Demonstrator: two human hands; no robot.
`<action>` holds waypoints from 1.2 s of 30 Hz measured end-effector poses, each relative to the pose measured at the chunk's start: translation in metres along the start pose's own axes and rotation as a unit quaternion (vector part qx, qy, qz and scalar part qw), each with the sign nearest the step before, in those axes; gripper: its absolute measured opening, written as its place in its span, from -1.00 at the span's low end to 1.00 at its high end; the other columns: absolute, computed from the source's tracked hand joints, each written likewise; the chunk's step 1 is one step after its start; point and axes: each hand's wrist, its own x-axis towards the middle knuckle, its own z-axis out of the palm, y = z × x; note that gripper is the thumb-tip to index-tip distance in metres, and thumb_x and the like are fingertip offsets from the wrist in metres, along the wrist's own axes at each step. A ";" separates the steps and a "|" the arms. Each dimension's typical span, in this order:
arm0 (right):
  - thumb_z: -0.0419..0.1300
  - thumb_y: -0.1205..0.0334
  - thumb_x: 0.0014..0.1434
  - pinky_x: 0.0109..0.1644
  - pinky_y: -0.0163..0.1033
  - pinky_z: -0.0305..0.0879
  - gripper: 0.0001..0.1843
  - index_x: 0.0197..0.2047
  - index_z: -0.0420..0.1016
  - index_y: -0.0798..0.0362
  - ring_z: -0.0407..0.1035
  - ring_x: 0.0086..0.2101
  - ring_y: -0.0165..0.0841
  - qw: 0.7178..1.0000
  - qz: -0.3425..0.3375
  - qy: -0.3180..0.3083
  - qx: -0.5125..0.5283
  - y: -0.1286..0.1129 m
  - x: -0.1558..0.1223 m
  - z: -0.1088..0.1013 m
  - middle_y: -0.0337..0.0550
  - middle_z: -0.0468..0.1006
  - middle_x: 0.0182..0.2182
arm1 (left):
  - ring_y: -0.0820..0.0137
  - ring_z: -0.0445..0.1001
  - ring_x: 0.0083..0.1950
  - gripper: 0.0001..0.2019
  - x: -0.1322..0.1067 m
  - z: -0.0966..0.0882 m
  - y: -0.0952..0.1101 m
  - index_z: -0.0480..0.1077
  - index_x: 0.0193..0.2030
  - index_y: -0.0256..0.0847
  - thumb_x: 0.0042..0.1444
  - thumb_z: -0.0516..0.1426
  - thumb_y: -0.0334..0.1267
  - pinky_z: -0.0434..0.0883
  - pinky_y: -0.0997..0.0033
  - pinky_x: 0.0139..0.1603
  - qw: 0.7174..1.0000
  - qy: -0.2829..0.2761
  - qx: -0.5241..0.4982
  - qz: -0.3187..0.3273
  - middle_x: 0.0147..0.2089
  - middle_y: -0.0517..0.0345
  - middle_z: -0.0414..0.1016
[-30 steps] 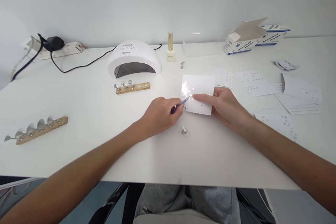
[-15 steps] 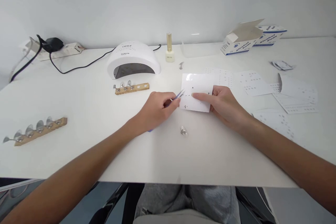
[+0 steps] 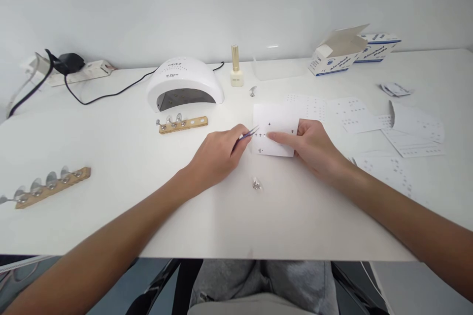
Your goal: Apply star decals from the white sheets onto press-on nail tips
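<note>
My left hand (image 3: 218, 155) is closed around a pair of tweezers (image 3: 246, 135), whose tips are close to the left edge of a white sheet with small dark marks (image 3: 277, 145). That sheet is gripped at its right side by my right hand (image 3: 314, 145), with the thumb lying across its front and the other fingers behind it. Just below the sheet, a small clear piece with a metallic base (image 3: 256, 184) lies on the table. Another small piece on a metal stand (image 3: 253, 91) sits beyond the sheet.
A white nail lamp (image 3: 185, 83) stands behind a wooden strip with stands (image 3: 192, 123). A longer strip (image 3: 55, 191) lies at left. A polish bottle (image 3: 236, 76), an open alcohol pad box (image 3: 334, 61) and printed sheets (image 3: 417, 123) occupy the back and right.
The tweezers' tips have drawn slightly away from the marks at the sheet's left edge. The glare on the sheet has gone, as if it has tilted a little. The view has shifted slightly.
</note>
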 end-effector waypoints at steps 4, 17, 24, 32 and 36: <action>0.40 0.10 -0.05 -0.54 -0.29 0.22 -0.71 -0.53 0.40 0.04 0.33 -0.52 -0.37 1.000 -0.007 0.001 -0.030 0.002 0.000 -0.001 -0.22 0.46 -0.54 | 0.55 0.12 -0.53 -0.79 -0.002 0.006 -0.002 0.35 -0.37 -0.23 0.27 0.02 -0.25 0.10 0.49 -0.46 0.999 0.033 0.034 0.024 -0.54 0.27 0.28; 0.37 0.11 -0.04 -0.60 -0.34 0.08 -0.61 -0.59 0.23 0.05 0.19 -0.59 -0.47 0.999 -0.013 0.006 -0.048 0.001 -0.001 0.000 -0.31 0.27 -0.61 | 0.57 0.10 -0.55 -0.79 -0.004 0.014 -0.004 0.35 -0.41 -0.24 0.25 0.05 -0.27 0.09 0.51 -0.50 0.998 0.045 0.027 0.034 -0.57 0.30 0.27; 0.37 0.10 -0.04 -0.59 -0.33 0.10 -0.61 -0.59 0.23 0.05 0.23 -0.57 -0.44 0.998 -0.014 0.013 -0.061 0.002 0.000 0.001 -0.28 0.30 -0.60 | 0.57 0.09 -0.56 -0.80 -0.004 0.014 -0.003 0.34 -0.41 -0.24 0.24 0.04 -0.29 0.06 0.51 -0.53 0.998 0.042 0.035 0.032 -0.58 0.30 0.27; 0.38 0.08 -0.04 -0.57 -0.31 0.15 -0.63 -0.57 0.29 0.06 0.28 -0.55 -0.40 0.998 -0.010 0.006 -0.054 0.004 0.001 -0.001 -0.24 0.35 -0.56 | 0.55 0.14 -0.55 -0.79 -0.003 0.014 -0.002 0.34 -0.42 -0.24 0.24 0.03 -0.29 0.06 0.50 -0.52 0.998 0.030 0.049 0.028 -0.57 0.27 0.29; 0.39 0.07 -0.05 -0.57 -0.32 0.16 -0.65 -0.54 0.33 0.06 0.31 -0.53 -0.39 0.998 0.006 0.004 -0.055 0.003 0.000 -0.002 -0.23 0.39 -0.54 | 0.53 0.18 -0.54 -0.79 -0.002 0.014 -0.002 0.35 -0.42 -0.24 0.24 0.03 -0.29 0.08 0.49 -0.50 0.998 0.020 0.056 0.027 -0.56 0.24 0.33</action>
